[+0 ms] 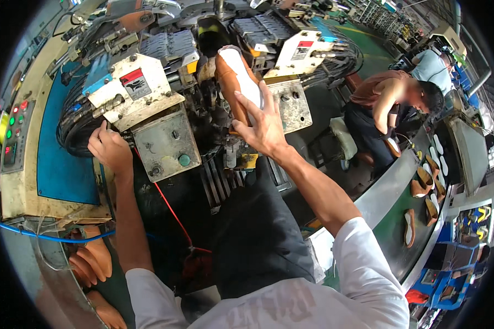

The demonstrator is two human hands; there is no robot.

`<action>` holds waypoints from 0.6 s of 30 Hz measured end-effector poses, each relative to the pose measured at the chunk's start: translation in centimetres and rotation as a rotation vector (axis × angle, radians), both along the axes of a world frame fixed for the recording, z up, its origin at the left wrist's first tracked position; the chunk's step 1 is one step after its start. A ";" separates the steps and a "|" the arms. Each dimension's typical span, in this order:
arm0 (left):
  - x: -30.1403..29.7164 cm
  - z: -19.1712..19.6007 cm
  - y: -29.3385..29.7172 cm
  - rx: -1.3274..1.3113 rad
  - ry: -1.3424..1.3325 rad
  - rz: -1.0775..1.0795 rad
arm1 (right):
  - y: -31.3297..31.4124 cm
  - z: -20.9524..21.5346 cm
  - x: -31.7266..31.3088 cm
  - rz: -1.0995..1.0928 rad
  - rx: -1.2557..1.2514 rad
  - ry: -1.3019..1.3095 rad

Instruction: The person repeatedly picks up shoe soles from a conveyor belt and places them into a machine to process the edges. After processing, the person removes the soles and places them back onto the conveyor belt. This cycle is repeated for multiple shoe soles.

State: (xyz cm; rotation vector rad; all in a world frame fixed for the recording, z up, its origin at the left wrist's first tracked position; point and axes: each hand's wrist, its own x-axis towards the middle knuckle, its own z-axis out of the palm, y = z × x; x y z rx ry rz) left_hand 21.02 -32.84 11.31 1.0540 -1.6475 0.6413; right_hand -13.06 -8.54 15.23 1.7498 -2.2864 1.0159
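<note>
A brown shoe upper (223, 82) with a white sole-shaped face (239, 71) turned up sits in the middle of a large shoe machine (164, 137). My right hand (262, 122) grips its lower end, the thumb on the left side and the fingers over the white face. At the left block of the machine, my left hand (111, 147) has its fingers curled at a small fitting on the edge. What those fingers hold is mostly hidden. Below that block is a metal box with a green button (184, 160).
A control panel (15, 134) with lit buttons stands at the left. Brown shoe parts (90, 260) lie below it. On the right, a person (387, 104) sits handling a shoe beside a green conveyor (389, 219) with several brown shoes. A red cord (170, 205) hangs under the machine.
</note>
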 end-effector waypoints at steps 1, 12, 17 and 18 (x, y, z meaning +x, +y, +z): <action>0.2 -0.1 0.0 0.004 -0.001 0.002 | 0.0 -0.7 0.0 0.004 -0.019 -0.012; -0.1 -0.3 -0.7 -0.034 0.063 0.027 | -1.3 -1.6 4.3 -0.038 0.087 0.064; -0.5 -0.2 -0.9 -0.025 0.063 0.029 | -0.8 -2.4 5.2 -0.028 0.058 0.037; -0.6 -0.4 -0.7 -0.003 0.069 0.018 | -0.9 -2.6 5.1 -0.036 0.042 0.066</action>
